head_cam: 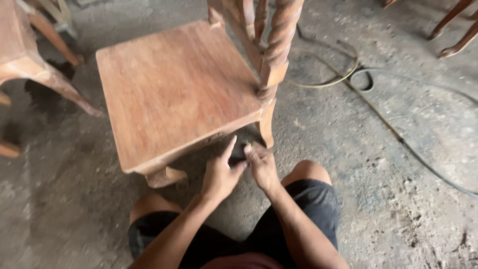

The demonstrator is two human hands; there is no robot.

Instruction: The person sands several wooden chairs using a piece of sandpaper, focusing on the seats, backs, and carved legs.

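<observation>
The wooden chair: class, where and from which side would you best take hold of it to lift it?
Probably the twisted back post, taken from the right side where the floor is open. It stands upright, is narrow enough for fingers to wrap, and its spiral ridges resist slipping. The flat seat offers only thin edges; both hands are low at the front.

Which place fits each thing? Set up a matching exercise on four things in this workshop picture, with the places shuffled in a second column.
Things:
1. Bare wooden chair with a square seat
2. Small dark object
3. Long dark cable
4. Twisted wooden chair-back post

Places:
A. lying on the dusty floor, right of the chair
B. between the left hand and the right hand
C. rising at the seat's right edge
D. standing in front of the kneeling person

Pairs: 1-D, 2-B, 3-A, 4-C
</observation>
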